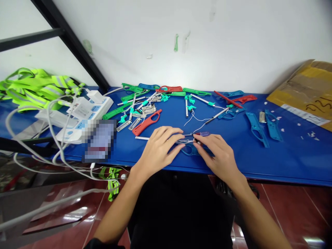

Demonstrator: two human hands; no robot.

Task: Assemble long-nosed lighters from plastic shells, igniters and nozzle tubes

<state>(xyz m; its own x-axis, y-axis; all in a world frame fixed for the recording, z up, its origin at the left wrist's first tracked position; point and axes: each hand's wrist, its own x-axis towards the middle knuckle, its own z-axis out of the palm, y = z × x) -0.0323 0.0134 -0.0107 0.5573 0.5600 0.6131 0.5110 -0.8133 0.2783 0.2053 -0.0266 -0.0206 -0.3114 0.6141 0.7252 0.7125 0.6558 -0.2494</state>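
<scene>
My left hand [162,147] is over the front of the blue table, fingers bent and a little apart around thin white wires [184,141]. A silver metal tube [142,138] sticks out to its left. My right hand [216,152] pinches a small black piece on the wires between thumb and forefinger. Just beyond the right fingertips lies a screwdriver [203,134] with a dark translucent handle. A blue plastic handle shell [190,149] shows on the table between and below the hands. Whether the left fingertips touch the wires is hard to tell.
Behind the hands lie green, red and blue shells, metal tubes and a red handle [147,122]. Blue shells [256,128] and a cardboard box [306,93] are at right. At left are a phone [101,140], a power strip [85,119] with cables and yellow-green straps [33,86].
</scene>
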